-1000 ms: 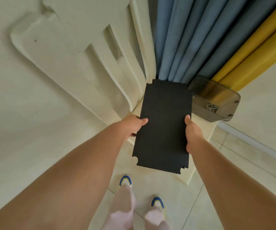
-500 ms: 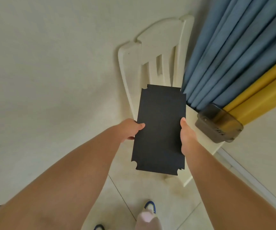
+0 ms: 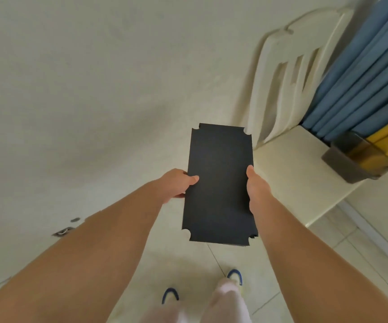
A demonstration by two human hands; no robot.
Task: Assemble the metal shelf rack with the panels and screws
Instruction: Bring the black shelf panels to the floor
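While the pale wall (image 3: 83, 89) and cream chair (image 3: 288, 94) fill my view, I see the black panel (image 3: 218, 185) held flat in mid-air above the tiled floor (image 3: 188, 271). My left hand (image 3: 176, 184) and right hand (image 3: 257, 185) pinch its long edges. It looks stiff, thin and light; mid-edge grips suit it, clear of the notched corners. No writing is readable.

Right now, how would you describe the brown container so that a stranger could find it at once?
Start at the cream plastic chair on the right, beside the blue and yellow curtains. On the far corner of its seat, against the curtains, sits the container. It is a smoky brown, see-through plastic box, the only dark thing on the pale seat, apart from the black panel held in both hands.
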